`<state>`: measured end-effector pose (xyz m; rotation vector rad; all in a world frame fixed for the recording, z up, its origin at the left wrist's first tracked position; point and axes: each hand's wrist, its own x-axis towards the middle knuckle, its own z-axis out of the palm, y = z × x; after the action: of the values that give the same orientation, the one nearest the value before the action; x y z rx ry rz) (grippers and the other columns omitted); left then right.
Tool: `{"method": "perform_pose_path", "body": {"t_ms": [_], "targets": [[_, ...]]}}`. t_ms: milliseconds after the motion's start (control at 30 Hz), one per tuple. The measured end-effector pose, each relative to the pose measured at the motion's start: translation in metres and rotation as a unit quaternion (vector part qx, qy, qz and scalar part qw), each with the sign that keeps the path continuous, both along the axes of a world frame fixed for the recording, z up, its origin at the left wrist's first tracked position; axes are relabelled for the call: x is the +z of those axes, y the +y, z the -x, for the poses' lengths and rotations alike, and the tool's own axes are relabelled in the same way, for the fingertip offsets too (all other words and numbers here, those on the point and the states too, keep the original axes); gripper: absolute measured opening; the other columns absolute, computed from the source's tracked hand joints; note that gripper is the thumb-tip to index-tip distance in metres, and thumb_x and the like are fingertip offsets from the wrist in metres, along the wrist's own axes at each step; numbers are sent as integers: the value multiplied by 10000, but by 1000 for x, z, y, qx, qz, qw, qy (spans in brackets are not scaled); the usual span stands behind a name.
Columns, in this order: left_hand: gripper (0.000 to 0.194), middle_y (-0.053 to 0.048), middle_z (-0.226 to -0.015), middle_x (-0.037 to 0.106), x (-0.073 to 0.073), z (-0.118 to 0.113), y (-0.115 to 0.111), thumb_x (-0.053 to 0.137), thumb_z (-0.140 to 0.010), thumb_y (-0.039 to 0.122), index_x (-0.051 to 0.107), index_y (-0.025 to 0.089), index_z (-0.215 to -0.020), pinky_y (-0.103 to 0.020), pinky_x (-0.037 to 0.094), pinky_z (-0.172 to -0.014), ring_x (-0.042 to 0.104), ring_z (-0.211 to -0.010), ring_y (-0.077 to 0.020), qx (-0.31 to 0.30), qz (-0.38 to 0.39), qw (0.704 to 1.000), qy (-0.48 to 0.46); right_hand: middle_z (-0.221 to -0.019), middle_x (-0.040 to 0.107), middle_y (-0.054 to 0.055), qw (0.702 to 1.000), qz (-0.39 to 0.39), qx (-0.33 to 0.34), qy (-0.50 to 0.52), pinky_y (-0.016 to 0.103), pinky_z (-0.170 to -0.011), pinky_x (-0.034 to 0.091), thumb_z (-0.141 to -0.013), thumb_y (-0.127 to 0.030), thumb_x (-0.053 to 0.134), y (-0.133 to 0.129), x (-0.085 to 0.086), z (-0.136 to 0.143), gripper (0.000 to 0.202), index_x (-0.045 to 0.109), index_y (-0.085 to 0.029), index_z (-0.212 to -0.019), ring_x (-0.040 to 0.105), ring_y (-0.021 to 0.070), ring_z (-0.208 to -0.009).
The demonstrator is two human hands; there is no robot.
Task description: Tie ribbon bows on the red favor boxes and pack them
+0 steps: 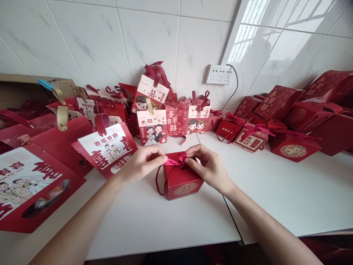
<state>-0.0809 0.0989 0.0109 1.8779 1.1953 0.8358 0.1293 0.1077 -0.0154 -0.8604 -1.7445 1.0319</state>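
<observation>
A red gift box [183, 184] with a round gold emblem on its front stands upright on the white table, between my hands. Red ribbon [174, 162] crosses its top. My left hand [145, 162] pinches the ribbon's left end between thumb and fingers, just off the box's upper left edge. Thumb and forefinger of my right hand [208, 165] close on the ribbon near the middle of the top, the hand resting against the box's right side. A dark red cord [158, 182] hangs in a loop down the box's left side.
Red-and-white gift bags [110, 149] crowd the left, beside a cardboard box [30, 79]. More decorated boxes [153, 127] stand against the tiled wall. Ribboned boxes [293, 147] are piled at the right. A power strip [219, 74] with a cable is on the wall. A seam [231, 215] runs across the table [154, 228].
</observation>
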Motion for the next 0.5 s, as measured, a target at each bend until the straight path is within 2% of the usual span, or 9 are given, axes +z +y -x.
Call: {"method": "perform_pose_path", "body": {"t_ms": [100, 200, 367, 500], "targets": [[254, 31, -608, 457, -2, 0, 0, 500, -811, 328, 503, 159, -621, -224, 309, -558, 413, -603, -99, 35, -45, 998, 41, -778, 685, 13, 999, 28, -9, 31, 258, -649, 443, -796, -270, 618, 0, -2, 1, 159, 513, -194, -890, 630, 137, -722], [243, 31, -614, 494, -4, -2, -1, 492, -816, 315, 508, 160, -630, -222, 324, -576, 440, -615, -106, 58, -69, 994, 59, -797, 698, 25, 999, 36, -18, 26, 262, -660, 442, -781, -276, 636, -1, -2, 1, 182, 554, -185, -916, 640, 147, -757], [220, 23, -648, 555, 0, -3, -5, 483, -821, 312, 546, 164, -671, -214, 364, -600, 488, -636, -117, 52, -91, 992, 76, -840, 698, 39, 998, 51, -14, 38, 257, -679, 472, -767, -275, 646, -1, 2, 3, 124, 618, -174, -834, 651, 151, -784], [202, 8, -733, 605, 12, -6, -7, 470, -828, 304, 575, 174, -714, -213, 396, -669, 538, -713, -132, 30, -145, 982, 116, -801, 683, 25, 999, 35, -13, 36, 243, -657, 471, -773, -270, 633, -1, 3, 4, 99, 629, -173, -796, 629, 131, -738]]}}
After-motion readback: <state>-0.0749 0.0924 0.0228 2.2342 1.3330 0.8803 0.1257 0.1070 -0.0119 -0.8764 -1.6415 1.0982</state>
